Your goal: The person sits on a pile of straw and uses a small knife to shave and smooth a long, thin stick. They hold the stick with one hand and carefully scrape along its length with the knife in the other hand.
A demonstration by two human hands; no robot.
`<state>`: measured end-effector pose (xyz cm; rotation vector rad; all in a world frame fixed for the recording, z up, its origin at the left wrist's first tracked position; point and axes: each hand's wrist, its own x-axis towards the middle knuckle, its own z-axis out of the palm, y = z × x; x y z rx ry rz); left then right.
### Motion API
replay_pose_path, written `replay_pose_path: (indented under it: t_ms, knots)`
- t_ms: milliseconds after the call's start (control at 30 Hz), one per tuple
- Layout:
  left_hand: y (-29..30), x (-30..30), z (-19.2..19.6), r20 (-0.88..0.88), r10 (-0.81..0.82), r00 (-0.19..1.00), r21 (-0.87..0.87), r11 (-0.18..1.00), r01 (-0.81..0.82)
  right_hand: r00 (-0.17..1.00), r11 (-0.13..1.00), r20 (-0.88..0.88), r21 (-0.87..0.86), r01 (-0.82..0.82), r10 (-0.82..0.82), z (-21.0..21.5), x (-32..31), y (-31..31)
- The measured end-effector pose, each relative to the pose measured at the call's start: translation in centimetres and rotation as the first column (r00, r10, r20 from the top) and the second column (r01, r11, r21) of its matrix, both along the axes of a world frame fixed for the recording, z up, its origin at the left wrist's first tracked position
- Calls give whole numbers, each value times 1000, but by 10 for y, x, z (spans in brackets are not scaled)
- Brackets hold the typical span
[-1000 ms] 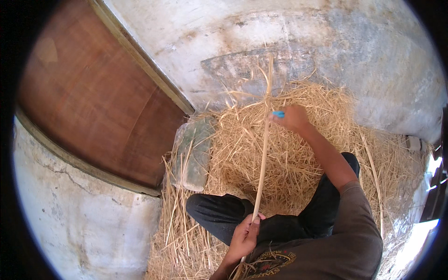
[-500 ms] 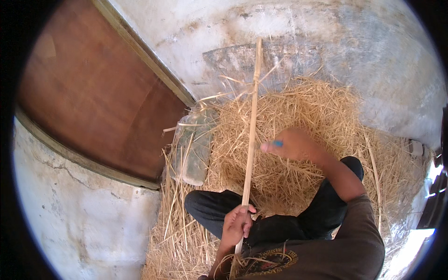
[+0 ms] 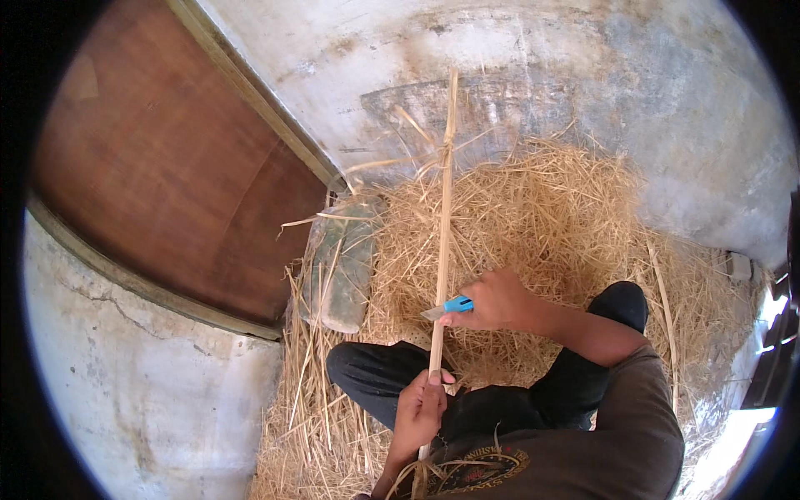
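Observation:
A long, pale wooden stick, perhaps a plant stalk or bamboo, rises from my lap toward the wall. My left hand is closed around its lower part. In my right hand is a blue utility knife, its short blade lying across the stick above my left hand. My right thumb is at the stick just below the blade. Thin dry strips stick out from a joint high on the stick, and more curl at its lower end by my shirt.
Dry straw or shavings heap around my crossed legs and against the stained wall. A greyish stone slab lies to the left, beside a brown door panel. A small block sits at far right.
My right hand has come down and left, bringing the knife from beside the stick onto it. The stick's upper end has shifted slightly left; my left hand keeps its grip.

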<state>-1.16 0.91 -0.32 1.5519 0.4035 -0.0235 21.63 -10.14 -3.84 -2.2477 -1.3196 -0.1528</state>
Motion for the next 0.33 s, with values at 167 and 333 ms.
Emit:
replay_pose_path:
  t_ms: [167,333]
  knots:
    - [-2,5,2,31,-34,999,196,980,27,982,998,189,65,-23,10,-3,22,-1]
    - [-11,-7,-6,-16,-118,993,145,982,119,875,865,-171,-322,385,-453,-11,148,-16]
